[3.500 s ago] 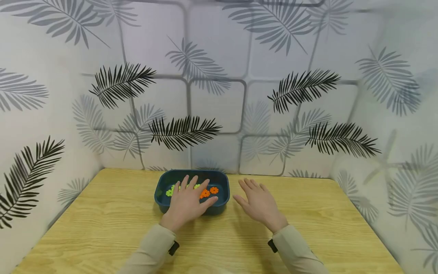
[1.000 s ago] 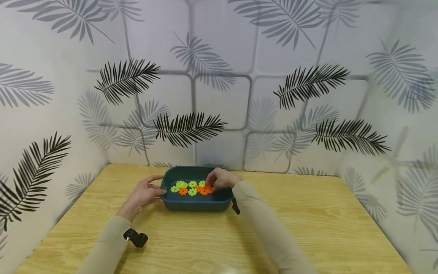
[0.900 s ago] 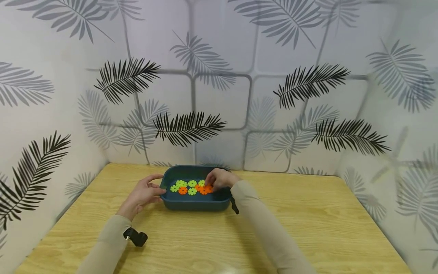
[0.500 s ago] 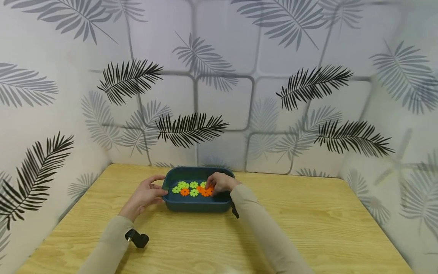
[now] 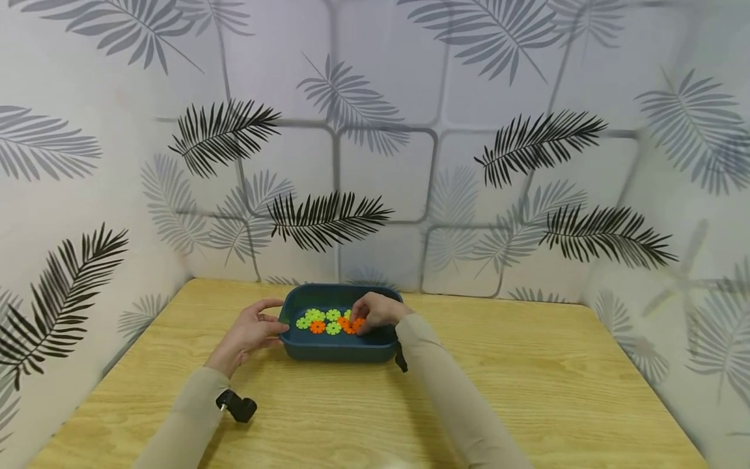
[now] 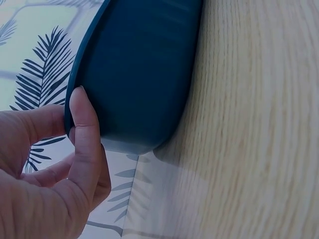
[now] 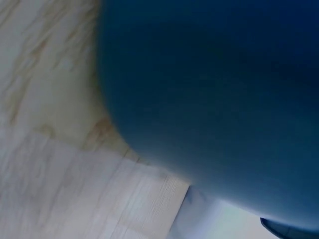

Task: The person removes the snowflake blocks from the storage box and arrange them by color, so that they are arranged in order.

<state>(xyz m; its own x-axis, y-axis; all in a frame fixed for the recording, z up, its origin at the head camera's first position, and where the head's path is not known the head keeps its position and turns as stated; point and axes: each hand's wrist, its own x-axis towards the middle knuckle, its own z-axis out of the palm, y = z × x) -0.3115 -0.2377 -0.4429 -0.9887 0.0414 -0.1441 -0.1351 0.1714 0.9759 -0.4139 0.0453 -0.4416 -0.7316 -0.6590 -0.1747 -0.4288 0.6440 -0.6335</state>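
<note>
A dark blue-green plastic basin (image 5: 340,354) stands on the table, holding several flower-shaped plastic building discs. Yellow-green discs (image 5: 333,329) lie mostly to the left and middle, and orange discs (image 5: 317,327) lie among them. My left hand (image 5: 249,333) grips the basin's left rim, its thumb on the wall in the left wrist view. Inside the basin at the right, my right hand (image 5: 377,310) reaches down with bent fingers and pinches an orange disc (image 5: 359,324) between finger and thumb. The basin's outer wall (image 7: 209,114) fills most of the right wrist view and hides that hand.
The basin sits near the back edge of the wood-grain table (image 5: 351,417). Leaf-patterned walls (image 5: 375,176) rise behind and on both sides. A black wrist device (image 5: 237,407) is strapped on the left sleeve.
Both hands, open above the basin and table 3.5 seconds ago, have moved: the left to the rim, the right inside among the discs. Over the last second the right fingers shift only slightly.
</note>
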